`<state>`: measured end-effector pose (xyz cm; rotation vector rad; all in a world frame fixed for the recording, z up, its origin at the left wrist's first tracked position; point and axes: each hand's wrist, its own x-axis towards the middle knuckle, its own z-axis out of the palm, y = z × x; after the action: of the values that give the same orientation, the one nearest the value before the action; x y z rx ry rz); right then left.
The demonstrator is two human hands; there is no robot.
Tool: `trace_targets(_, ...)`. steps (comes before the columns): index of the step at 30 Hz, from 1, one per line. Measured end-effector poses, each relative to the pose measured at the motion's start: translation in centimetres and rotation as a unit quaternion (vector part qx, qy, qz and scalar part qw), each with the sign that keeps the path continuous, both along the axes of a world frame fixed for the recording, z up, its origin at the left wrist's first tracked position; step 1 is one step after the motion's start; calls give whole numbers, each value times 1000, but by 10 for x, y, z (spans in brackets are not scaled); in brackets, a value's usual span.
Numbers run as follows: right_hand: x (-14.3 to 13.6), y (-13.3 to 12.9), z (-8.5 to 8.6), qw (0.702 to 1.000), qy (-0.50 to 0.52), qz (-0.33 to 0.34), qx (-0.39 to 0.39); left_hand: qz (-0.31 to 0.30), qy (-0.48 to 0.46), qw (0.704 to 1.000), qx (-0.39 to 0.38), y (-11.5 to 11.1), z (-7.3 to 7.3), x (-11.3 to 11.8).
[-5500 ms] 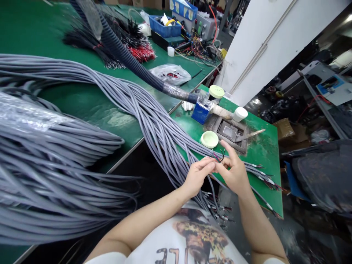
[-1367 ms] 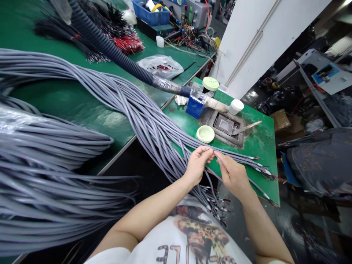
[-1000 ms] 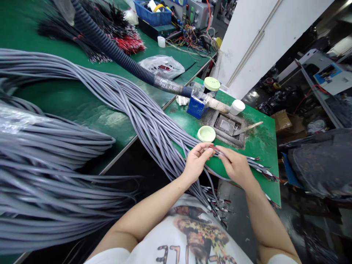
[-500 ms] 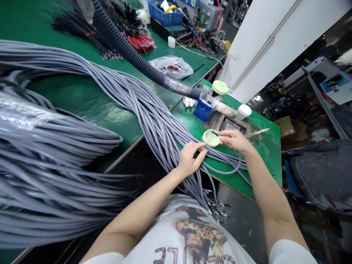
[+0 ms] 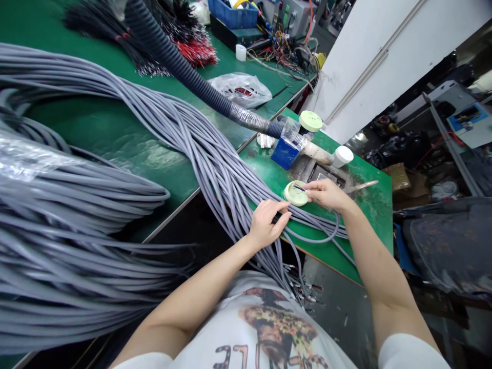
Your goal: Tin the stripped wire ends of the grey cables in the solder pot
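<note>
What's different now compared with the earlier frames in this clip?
The right hand has moved forward, away from the left hand, and now pinches wire ends over the pale green dish. The left hand is off the pinched wires, beside the gray cables. The blue box and white cup stayed put.

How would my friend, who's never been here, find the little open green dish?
Start at the big white pillar, then find the small green tabletop in front of it. Beside the grey cables, the right hand holds coloured wire ends at a round, pale green dish. Unlike the green-lidded jar farther back, its inside shows.
</note>
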<state>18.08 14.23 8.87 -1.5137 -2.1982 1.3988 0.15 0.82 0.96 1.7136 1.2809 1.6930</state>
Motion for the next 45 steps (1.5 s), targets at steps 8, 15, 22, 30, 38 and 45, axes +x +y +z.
trace_targets(8, 5, -7, 30, 1000, 2, -6, 21, -5, -3, 1000, 6, 0, -1, -1)
trace_targets(15, 58, 13, 38, 982, 40, -176, 53, -1, 0, 1000, -4, 0, -4, 0)
trace_targets(22, 82, 39, 3, 972, 19, -231, 47, -4, 11, 1000, 3, 0, -5, -1)
trace_targets(30, 85, 46, -9, 972, 8, -234, 34, -6, 25, 1000, 11, 0, -5, -1)
trace_targets(38, 83, 45, -13, 972, 6, -235, 27, -5, 33, 999, 30, 0, -3, -1)
trace_targets(45, 83, 35, 2, 973, 24, -227, 39, 5, 43, 998, 38, 0, -3, -1)
